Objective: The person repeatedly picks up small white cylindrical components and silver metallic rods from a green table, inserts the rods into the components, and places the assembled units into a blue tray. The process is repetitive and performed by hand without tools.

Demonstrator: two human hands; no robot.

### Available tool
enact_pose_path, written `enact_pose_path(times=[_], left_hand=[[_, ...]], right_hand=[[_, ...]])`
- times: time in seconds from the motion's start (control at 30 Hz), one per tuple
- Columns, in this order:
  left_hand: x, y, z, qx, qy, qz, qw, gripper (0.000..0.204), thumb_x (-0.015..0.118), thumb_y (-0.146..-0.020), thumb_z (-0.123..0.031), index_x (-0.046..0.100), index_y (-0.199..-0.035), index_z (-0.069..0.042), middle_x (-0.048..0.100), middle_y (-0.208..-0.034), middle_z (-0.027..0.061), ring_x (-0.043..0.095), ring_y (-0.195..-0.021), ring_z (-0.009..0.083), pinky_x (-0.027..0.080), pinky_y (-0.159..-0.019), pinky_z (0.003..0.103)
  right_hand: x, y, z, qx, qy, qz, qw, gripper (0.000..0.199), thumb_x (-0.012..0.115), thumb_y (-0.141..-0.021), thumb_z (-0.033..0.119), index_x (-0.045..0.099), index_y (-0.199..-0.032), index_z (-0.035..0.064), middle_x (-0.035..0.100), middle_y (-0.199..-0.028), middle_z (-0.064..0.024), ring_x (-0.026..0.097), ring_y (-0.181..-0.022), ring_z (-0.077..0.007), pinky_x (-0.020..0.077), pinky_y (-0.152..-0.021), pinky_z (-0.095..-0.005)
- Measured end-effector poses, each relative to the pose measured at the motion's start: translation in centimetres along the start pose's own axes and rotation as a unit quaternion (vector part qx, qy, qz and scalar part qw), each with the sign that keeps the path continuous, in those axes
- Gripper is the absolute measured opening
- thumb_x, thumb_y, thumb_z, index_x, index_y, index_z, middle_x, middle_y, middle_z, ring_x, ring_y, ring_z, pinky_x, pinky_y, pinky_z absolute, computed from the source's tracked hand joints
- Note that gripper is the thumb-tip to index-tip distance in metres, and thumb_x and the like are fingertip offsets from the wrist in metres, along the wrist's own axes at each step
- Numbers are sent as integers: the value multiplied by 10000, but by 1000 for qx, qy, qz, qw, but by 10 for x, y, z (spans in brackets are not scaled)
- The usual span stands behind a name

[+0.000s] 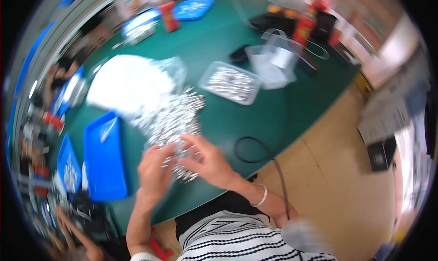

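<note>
Silver foil packets (171, 117) lie heaped on the green bench (255, 119). My left hand (155, 170) and right hand (207, 160) each pinch packets in a closed grip beside a blue tray (105, 158).

Quantities in view:
- Blue trays: four; one (106, 158) at left centre, one (67, 165) at the far left, two (194, 9) at the top.
- Clear plastic containers: two; one (230, 83) holding silver parts, one (273, 65) at upper right.
- Pile of small silver parts (171, 119): one; pieces too many and too blurred to count.
- Black cable (255, 147): one.
- Red canisters: two (305, 26), top of frame.
</note>
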State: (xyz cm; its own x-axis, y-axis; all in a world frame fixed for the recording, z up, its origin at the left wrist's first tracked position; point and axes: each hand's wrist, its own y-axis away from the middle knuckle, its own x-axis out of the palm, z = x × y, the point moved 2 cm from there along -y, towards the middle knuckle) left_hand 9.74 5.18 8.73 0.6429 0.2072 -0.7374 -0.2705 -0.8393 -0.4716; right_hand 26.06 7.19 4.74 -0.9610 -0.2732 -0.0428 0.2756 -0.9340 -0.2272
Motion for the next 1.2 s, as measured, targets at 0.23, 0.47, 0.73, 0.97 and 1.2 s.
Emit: enact_pose_path(times=[0.23,0.47,0.73,0.97,1.2], left_hand=[[-15,24,6,6,-13,-7,1000,434,752,-716,-21,588,-1117,-24,678,-941,126,652,-878,280,498,-820,350],[-15,46,52,-269,407,-8,873,215,507,-972,-138,593,-1085,23,672,-953,127,654,-910,190,503,-830,292],[-5,42,67,-291,471,34,832,300,470,-1003,-218,623,-974,38,658,-888,79,618,-848,130,501,-794,277],[3,41,70,-293,508,21,810,167,556,-958,-115,615,-954,42,653,-871,63,611,-834,104,510,-772,245],[-9,36,60,-278,420,60,862,162,554,-956,-107,606,-913,40,648,-841,62,599,-798,94,499,-729,236]], right_hand=[[39,-9,-16,21,-116,75,990,105,636,-883,64,662,-969,10,623,-888,-34,576,-752,-100,472,-633,-237],[45,-32,-19,95,-212,98,968,105,628,-907,74,655,-952,-17,618,-795,-24,557,-696,-62,480,-641,-208],[46,-46,-27,53,-205,109,971,101,628,-902,48,656,-977,-15,639,-871,-41,585,-761,-78,501,-684,-217],[45,-46,-20,81,-183,124,972,112,621,-893,8,632,-993,-40,626,-956,-77,617,-830,-117,524,-748,-234],[40,-43,-23,54,-192,142,970,100,614,-911,49,626,-981,-23,647,-918,-71,626,-804,-116,531,-737,-250]])
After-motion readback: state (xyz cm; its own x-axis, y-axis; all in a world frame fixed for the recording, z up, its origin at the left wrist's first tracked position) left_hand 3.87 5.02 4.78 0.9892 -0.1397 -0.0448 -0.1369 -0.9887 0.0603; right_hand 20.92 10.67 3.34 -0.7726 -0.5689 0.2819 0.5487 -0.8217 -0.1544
